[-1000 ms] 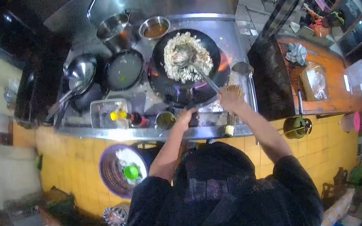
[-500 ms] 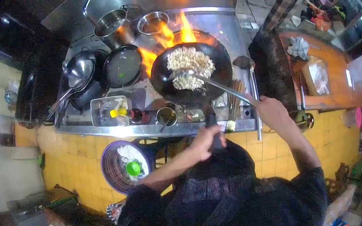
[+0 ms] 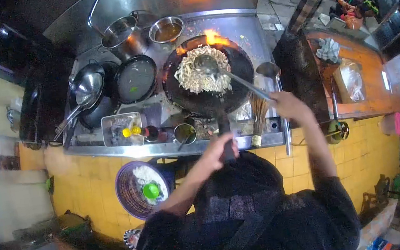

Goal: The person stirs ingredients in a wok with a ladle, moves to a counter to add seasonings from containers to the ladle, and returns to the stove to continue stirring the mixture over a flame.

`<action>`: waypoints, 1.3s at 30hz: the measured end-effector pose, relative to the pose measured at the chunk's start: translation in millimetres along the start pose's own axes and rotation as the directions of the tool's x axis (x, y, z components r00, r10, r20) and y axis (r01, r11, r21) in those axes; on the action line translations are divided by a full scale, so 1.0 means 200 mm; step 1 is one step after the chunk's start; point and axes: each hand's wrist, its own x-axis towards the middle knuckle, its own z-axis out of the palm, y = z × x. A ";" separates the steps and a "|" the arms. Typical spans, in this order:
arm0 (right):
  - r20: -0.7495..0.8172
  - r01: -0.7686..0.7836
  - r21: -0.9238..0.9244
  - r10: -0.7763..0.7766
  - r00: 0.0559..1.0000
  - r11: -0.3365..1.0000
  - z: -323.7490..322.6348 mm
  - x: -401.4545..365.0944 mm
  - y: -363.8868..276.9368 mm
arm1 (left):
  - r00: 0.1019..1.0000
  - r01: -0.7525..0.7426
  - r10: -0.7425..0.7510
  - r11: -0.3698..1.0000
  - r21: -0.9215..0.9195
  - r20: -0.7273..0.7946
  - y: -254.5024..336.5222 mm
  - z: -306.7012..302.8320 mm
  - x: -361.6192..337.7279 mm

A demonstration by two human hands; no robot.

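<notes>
A dark wok [image 3: 181, 97] rests over the burner, and orange flame shows behind its back rim. Pale noodle-like food [image 3: 194, 77] lies in its back half. My left hand [image 3: 217, 152] is wrapped round the wok handle [image 3: 223, 124] at the stove's front edge. In my right hand [image 3: 289, 106] is the long handle of a metal ladle [image 3: 206, 64]; its bowl sits on the food.
Left of the wok are a flat black pan [image 3: 136, 80], a metal pot [image 3: 128, 38] and a bowl of brown liquid [image 3: 167, 29]. A metal cup [image 3: 184, 133] stands near the front edge. Below is a purple basket [image 3: 123, 185] holding white food.
The flames have shrunk to a patch behind the wok. The ladle's bowl has moved up onto the food. My left hand and the wok handle have shifted slightly left.
</notes>
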 end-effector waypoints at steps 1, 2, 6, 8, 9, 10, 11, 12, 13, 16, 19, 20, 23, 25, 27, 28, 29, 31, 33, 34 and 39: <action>-0.184 0.288 -0.179 -0.319 0.930 0.941 0.20 0.23 0.14 | 0.987 -0.139 0.145 0.985 0.102 -0.063 0.00 -0.09 0.14; -0.294 0.496 -0.390 -0.615 0.732 0.776 0.42 0.47 0.28 | 0.951 -0.260 0.288 0.942 0.213 -0.112 0.00 -0.18 0.26; -0.268 0.420 -0.456 -0.571 0.776 0.785 0.38 0.53 0.21 | 0.906 -0.378 0.424 0.809 0.449 -0.003 0.12 -0.39 0.49; -0.098 0.439 -0.646 -0.638 0.764 0.625 0.07 0.49 0.24 | 0.896 -0.382 0.444 0.792 0.475 -0.021 0.15 -0.36 0.51; -0.166 0.370 -0.629 -0.583 0.795 0.683 0.12 0.66 0.34 | 0.904 -0.381 0.427 0.815 0.436 -0.008 0.15 -0.34 0.48; -0.160 0.375 -0.630 -0.586 0.794 0.680 0.25 0.72 0.35 | 0.913 -0.377 0.409 0.836 0.400 0.005 0.14 -0.35 0.45; -0.342 0.196 -0.763 -0.642 0.686 0.616 0.41 0.73 0.33 | 0.910 -0.381 0.414 0.833 0.402 0.006 0.16 -0.35 0.45; -0.482 -0.020 -0.830 -0.700 0.527 0.557 0.52 0.73 0.26 | 0.934 -0.323 0.356 0.864 0.385 -0.017 0.16 -0.36 0.47; -0.355 0.274 -0.373 -0.409 0.840 0.886 0.50 0.68 0.10 | 0.954 -0.265 0.298 0.893 0.364 -0.036 0.16 -0.36 0.49; 0.018 0.482 -0.581 -0.582 0.813 0.655 0.29 0.76 0.30 | 0.960 -0.249 0.280 0.898 0.364 -0.034 0.16 -0.40 0.51; -0.062 0.268 -0.561 -0.363 0.930 0.783 -0.02 0.45 0.08 | 0.978 -0.197 0.209 0.926 0.322 -0.002 0.15 -0.42 0.54; -0.216 0.217 -0.594 -0.413 0.885 0.775 0.09 0.55 0.16 | 0.989 -0.139 0.146 0.947 0.291 -0.003 0.16 -0.41 0.57; -0.257 0.216 -0.797 -0.640 0.725 0.564 0.58 0.94 0.38 | 0.972 -0.138 0.173 0.967 0.215 -0.157 0.14 -0.19 0.48; -0.213 0.308 -0.611 -0.526 0.823 0.729 0.40 0.59 0.25 | 0.972 -0.202 0.188 0.975 -0.091 -0.138 0.13 0.04 0.27; -0.163 0.265 -0.595 -0.437 0.885 0.759 0.11 0.13 0.07 | 0.993 -0.070 0.098 0.932 -0.354 0.061 0.18 0.31 -0.07; -0.186 0.162 -0.765 -0.454 0.871 0.623 0.04 -0.02 0.02 | 0.992 0.000 0.046 0.931 -0.365 0.118 0.24 0.38 -0.21; -0.182 0.163 -0.765 -0.452 0.873 0.623 0.02 -0.05 0.04 | 0.987 0.058 -0.007 0.950 -0.306 0.163 0.25 0.34 -0.21; -0.074 0.192 -0.825 -0.439 0.896 0.532 0.04 -0.11 0.10 | 0.992 -0.010 0.037 0.978 -0.209 0.121 0.35 0.24 -0.15; -0.085 0.215 -0.827 -0.494 0.865 0.519 0.08 -0.16 0.12 | 0.974 -0.098 0.139 0.971 -0.218 0.180 0.27 -0.03 0.10; -0.100 0.234 -0.835 -0.557 0.824 0.497 0.08 -0.17 0.12 | 0.981 -0.184 0.188 0.981 -0.068 0.054 0.18 -0.13 0.21; -0.138 0.231 -0.791 -0.534 0.834 0.566 0.15 -0.21 0.12 | 0.994 0.104 -0.105 0.992 0.071 0.009 0.01 0.33 -0.34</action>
